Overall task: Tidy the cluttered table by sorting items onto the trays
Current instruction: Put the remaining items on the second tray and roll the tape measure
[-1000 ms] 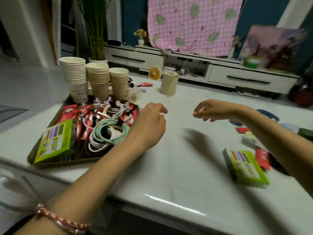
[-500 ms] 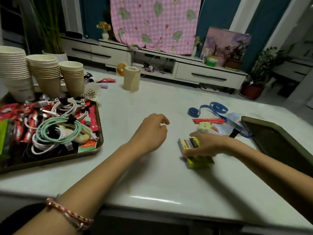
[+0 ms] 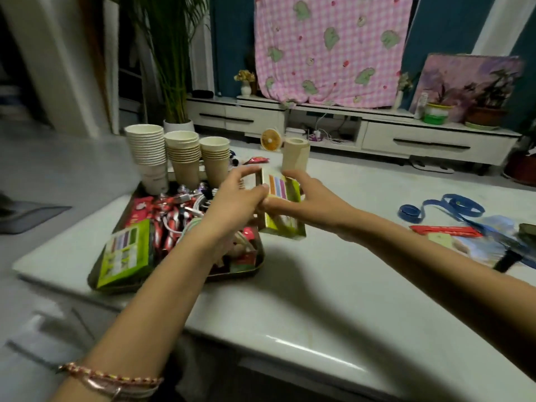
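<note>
While both hands share one item in mid-air, the sorting looks well advanced but not finished: the left hand [image 3: 237, 204] and the right hand [image 3: 310, 204] each have their fingers curled around the striped green box [image 3: 282, 190], the left pinching its near side and the right cupping it from the far side and underneath, so neither is free. That box hangs tilted just above the right edge of the tray [image 3: 246, 273], not yet set down on it. Already on the tray are three stacks of paper cups [image 3: 185, 158], a tangle of cables [image 3: 200, 202], a heap of red packets [image 3: 168, 224] and a matching green box [image 3: 126, 253] lying flat at the front left, so I judge the held one is meant to join its twin. Left to sort, well apart on the right of the tabletop [image 3: 333, 285], are a blue strap [image 3: 443, 206], a long red packet [image 3: 446, 230] and a pale blue wrapper [image 3: 490, 242] beside it, blurred at the frame's edge; a paper roll [image 3: 295, 158] and a small red wrapper [image 3: 256, 160] also stand loose behind the tray. No other tray can be made out for certain from this view
</note>
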`<state>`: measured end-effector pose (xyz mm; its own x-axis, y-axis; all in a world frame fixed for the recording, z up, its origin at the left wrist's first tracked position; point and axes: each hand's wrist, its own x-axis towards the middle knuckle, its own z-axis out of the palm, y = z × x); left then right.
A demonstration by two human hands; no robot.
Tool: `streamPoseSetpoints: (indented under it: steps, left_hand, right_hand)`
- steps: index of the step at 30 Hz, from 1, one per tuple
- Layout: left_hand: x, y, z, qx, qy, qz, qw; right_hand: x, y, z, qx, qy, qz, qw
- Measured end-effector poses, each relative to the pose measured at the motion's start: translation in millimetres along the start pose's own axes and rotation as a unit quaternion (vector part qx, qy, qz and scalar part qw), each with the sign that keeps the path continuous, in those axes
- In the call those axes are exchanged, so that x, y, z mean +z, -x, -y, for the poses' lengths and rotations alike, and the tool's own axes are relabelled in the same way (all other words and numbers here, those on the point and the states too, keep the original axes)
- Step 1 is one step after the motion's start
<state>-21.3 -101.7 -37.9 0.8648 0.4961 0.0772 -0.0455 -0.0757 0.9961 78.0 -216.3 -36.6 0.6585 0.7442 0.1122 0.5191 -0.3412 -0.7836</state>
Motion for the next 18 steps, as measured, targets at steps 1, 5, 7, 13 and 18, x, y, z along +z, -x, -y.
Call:
streamPoseSetpoints:
  steps: [1,5,7,13,18]
  left_hand:
    - [-17.0,-0.7,0.2,0.008,-0.001,-0.026,1.0]
    - [-92.6,6.5,9.9,0.041,-0.038,-0.157,0.986]
    - [-128.6,13.9,20.8,0.008,-0.056,-0.207,0.977]
    - [-196.5,26.1,52.6,-0.093,-0.214,-0.288,0.929]
    - [-198.9,23.4,63.4,-0.118,-0.325,-0.224,0.911]
  right_hand:
    - [11.6,-5.4,11.4,-0.003,-0.048,0.025,0.998]
    - [72.1,-35.0,49.4,-0.004,-0.127,0.098,0.987]
    - [107.0,-46.8,70.0,-0.018,-0.139,0.113,0.984]
    - [186.8,-58.8,95.6,-0.093,0.093,0.069,0.989]
    - [213.0,-59.6,87.6,-0.155,0.292,-0.022,0.944]
